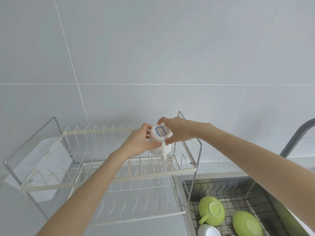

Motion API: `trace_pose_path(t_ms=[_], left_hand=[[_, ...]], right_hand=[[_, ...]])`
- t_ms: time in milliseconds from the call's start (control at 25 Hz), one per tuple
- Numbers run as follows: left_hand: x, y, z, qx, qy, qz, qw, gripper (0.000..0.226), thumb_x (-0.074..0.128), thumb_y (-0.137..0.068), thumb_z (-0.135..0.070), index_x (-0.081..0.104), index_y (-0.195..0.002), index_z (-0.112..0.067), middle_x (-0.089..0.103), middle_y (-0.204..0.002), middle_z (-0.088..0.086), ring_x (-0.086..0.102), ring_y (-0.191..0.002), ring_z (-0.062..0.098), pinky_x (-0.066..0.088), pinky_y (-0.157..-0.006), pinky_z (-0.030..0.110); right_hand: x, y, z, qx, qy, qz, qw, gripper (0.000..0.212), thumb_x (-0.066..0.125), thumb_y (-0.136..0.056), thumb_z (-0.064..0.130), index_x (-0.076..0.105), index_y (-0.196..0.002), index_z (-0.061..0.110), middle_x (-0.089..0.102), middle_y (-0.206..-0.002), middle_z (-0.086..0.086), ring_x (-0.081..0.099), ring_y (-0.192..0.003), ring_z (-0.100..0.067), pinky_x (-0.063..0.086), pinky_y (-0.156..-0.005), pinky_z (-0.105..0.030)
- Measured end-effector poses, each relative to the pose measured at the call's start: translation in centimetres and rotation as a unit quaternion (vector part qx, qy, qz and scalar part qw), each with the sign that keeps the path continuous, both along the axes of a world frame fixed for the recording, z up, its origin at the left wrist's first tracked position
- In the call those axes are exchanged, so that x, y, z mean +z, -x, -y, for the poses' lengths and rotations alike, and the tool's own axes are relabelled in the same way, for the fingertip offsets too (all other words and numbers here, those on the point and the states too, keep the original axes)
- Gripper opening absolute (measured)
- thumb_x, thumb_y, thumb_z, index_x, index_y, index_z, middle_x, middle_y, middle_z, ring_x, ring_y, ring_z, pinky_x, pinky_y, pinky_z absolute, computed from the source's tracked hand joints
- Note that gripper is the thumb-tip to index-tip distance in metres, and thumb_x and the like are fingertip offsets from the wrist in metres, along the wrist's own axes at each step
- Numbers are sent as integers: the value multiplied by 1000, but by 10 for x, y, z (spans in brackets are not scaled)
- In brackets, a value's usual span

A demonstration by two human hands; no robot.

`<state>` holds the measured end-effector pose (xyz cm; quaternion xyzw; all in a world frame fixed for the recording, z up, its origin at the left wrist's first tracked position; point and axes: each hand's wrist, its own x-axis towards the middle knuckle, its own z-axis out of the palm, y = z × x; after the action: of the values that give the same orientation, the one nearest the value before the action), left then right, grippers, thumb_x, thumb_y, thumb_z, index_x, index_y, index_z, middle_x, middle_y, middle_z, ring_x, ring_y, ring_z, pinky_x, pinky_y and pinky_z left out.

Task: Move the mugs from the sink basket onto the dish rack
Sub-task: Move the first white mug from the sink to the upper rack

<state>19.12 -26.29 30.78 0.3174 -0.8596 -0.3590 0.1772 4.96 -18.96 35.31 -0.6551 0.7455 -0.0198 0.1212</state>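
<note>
Both hands are up on the white mug (pixel 159 142) — left hand (pixel 138 142) wrapped around its near left side, fingers closed on the wall, right hand (pixel 172 132) clamped over the far right side with the thumb by the handle. Mug's upside down, base facing us with a blue-bordered label on it, handle pointing down toward the wires. It's held over the right end of the upper tier of the dish rack (pixel 102 174), rim down among the upright prongs; whether it actually touches the wire, can't tell from here. Below that, the lower tier, wavy wires and nothing on the visible part. Down at the right, the sink basket (pixel 226 189) — two green mugs (pixel 211 213) lying bottom-up side by side, and just in front of them a second white mug (pixel 208 231) at the frame's lower edge. Grey tap (pixel 293 138) curves in from the right edge above the sink.
</note>
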Motion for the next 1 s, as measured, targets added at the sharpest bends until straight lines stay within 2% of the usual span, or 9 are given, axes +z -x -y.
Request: trace_pose_path(t_ms=[80,240,320,600,760,920,1000], left_hand=[[-7,2,2,-1,-7,20,1000,63,76,-72,-24,41,-123,-9,56,-126,9,56,-108,20,43,-90,27],[-11,5,3,-17,-35,61,997,60,75,-73,-24,42,-121,-8,57,-124,10,55,-95,18,47,-88,31],[-11,5,3,-16,-37,71,997,60,74,-73,-25,42,-122,-9,57,-124,10,56,-93,18,48,-87,32],[-6,5,2,-24,-25,119,992,59,67,-80,-24,38,-130,-12,52,-133,8,56,-101,21,43,-86,28],[11,0,-3,-13,36,148,988,63,58,-86,-31,28,-139,-13,45,-141,9,49,-122,27,38,-102,32],[36,-6,-32,7,241,188,952,53,44,-92,-34,28,-140,-16,37,-148,5,39,-133,24,33,-108,39],[46,-8,-52,17,302,176,937,51,41,-93,-33,29,-140,-17,34,-150,3,33,-137,21,28,-111,40]], right_hand=[[-8,0,3,0,-20,-8,1000,72,67,-80,28,25,-137,17,54,-119,-13,46,-91,-24,41,-76,-33],[-12,0,5,0,-58,-39,998,73,67,-80,33,25,-137,18,48,-99,-6,48,-88,-25,40,-73,-33],[-12,-1,4,-1,-63,-51,997,71,67,-79,35,27,-136,18,46,-97,-5,50,-87,-26,41,-72,-34],[-12,-3,2,-8,-78,-81,994,65,63,-81,35,32,-136,19,53,-124,-11,54,-109,-31,46,-89,-42],[0,-6,-10,13,-56,-109,992,59,54,-89,32,29,-140,16,45,-138,-8,41,-128,-27,41,-101,-42],[17,-7,-40,25,12,-112,993,55,48,-92,31,28,-142,19,40,-143,-5,35,-134,-23,34,-107,-39],[21,-8,-60,36,59,-126,990,54,48,-92,29,30,-142,19,38,-146,-5,31,-138,-21,26,-111,-34]])
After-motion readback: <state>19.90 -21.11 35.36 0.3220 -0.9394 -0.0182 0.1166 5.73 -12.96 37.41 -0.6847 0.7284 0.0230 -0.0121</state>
